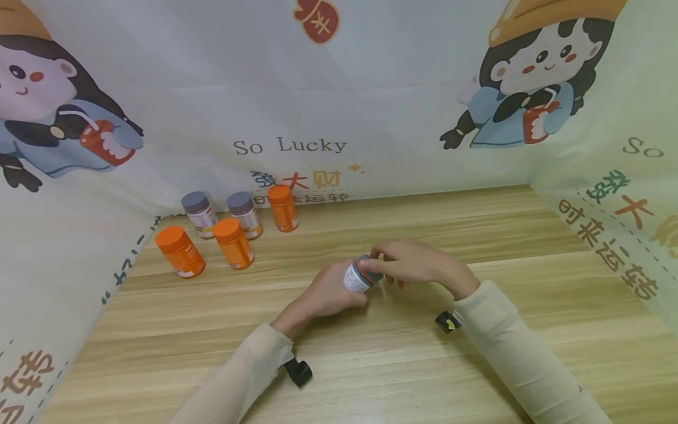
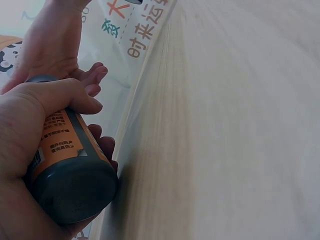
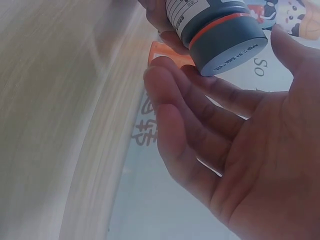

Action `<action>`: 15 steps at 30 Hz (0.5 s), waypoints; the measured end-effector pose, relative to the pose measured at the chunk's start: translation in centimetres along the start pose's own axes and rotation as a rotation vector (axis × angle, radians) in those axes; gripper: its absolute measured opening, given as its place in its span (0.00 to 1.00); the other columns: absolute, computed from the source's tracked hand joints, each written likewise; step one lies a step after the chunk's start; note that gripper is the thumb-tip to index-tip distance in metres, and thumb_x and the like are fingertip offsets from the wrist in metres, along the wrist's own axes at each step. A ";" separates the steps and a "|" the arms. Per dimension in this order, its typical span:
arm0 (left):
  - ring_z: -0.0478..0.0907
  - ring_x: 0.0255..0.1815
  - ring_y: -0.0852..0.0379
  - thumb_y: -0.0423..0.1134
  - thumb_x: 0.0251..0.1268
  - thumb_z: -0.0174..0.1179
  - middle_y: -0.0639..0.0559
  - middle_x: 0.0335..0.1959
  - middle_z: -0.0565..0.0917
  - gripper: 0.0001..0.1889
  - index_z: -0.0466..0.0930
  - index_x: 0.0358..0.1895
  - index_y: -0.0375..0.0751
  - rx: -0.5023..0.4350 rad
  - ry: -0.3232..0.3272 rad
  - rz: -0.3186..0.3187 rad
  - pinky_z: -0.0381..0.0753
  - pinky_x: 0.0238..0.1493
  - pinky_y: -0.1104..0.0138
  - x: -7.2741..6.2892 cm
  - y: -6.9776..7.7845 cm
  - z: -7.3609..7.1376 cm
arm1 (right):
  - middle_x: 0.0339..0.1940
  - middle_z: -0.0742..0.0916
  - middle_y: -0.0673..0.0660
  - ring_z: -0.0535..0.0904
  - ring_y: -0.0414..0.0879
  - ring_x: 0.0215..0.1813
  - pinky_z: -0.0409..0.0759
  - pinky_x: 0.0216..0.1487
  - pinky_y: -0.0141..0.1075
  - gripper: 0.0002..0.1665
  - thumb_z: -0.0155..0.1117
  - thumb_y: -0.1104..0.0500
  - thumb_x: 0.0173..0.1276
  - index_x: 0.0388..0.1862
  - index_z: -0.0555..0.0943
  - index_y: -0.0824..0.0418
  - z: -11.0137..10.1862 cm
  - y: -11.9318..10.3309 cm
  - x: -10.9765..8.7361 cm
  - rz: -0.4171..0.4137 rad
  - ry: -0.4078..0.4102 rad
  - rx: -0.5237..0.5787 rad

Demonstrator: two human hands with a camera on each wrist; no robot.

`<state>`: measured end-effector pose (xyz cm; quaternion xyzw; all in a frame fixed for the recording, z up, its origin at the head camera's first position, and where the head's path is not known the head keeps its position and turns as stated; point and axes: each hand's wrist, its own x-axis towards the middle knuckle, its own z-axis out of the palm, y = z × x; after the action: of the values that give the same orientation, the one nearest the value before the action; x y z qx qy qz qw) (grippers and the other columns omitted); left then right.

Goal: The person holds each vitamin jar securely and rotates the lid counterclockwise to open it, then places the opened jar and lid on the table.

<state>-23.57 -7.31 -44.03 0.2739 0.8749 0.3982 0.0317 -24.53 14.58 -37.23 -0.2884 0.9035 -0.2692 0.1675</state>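
Note:
My left hand (image 1: 335,288) grips a dark grey supplement bottle (image 1: 356,279) around its body, tilted above the table. An orange printed label (image 2: 61,137) and the dark base show in the left wrist view, with the thumb laid across the side. In the right wrist view, the grey cap (image 3: 231,46) is on the bottle, with an orange ring just beneath it. Beside that cap is my right hand (image 1: 410,261), its fingers loosely bent and the thumb apart from the cap in the right wrist view. The index finger is close against the cap's edge; contact is hard to tell.
At the back left of the wooden table (image 1: 371,365) stand several upright bottles: an orange bottle (image 1: 181,253) at the far left, more orange ones, and grey-capped bottles such as this white-labelled one (image 1: 245,215). A printed cloth (image 1: 397,118) walls the back and sides.

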 end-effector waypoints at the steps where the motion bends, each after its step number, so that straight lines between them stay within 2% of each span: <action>1: 0.78 0.32 0.61 0.37 0.44 0.72 0.53 0.36 0.85 0.23 0.81 0.49 0.45 -0.005 -0.002 0.001 0.79 0.35 0.69 0.0 0.0 -0.1 | 0.29 0.88 0.56 0.85 0.51 0.26 0.81 0.32 0.40 0.25 0.50 0.32 0.78 0.49 0.80 0.50 -0.1 0.0 0.0 0.002 0.001 -0.001; 9: 0.78 0.32 0.61 0.37 0.44 0.72 0.53 0.36 0.85 0.23 0.82 0.50 0.45 -0.005 0.005 0.011 0.79 0.34 0.69 0.1 0.1 -0.1 | 0.28 0.89 0.56 0.86 0.51 0.26 0.80 0.30 0.39 0.28 0.53 0.31 0.76 0.43 0.82 0.53 -0.4 0.1 0.0 0.035 -0.024 -0.018; 15: 0.78 0.32 0.62 0.37 0.43 0.72 0.54 0.36 0.85 0.24 0.82 0.50 0.45 -0.008 0.008 -0.022 0.80 0.34 0.69 0.1 0.0 0.1 | 0.29 0.88 0.56 0.86 0.51 0.26 0.82 0.30 0.39 0.23 0.56 0.35 0.76 0.48 0.81 0.52 -0.4 0.1 -0.1 0.000 -0.033 0.007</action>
<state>-23.61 -7.22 -44.05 0.2624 0.8763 0.4025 0.0339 -24.71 14.84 -36.93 -0.2922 0.8996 -0.2678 0.1833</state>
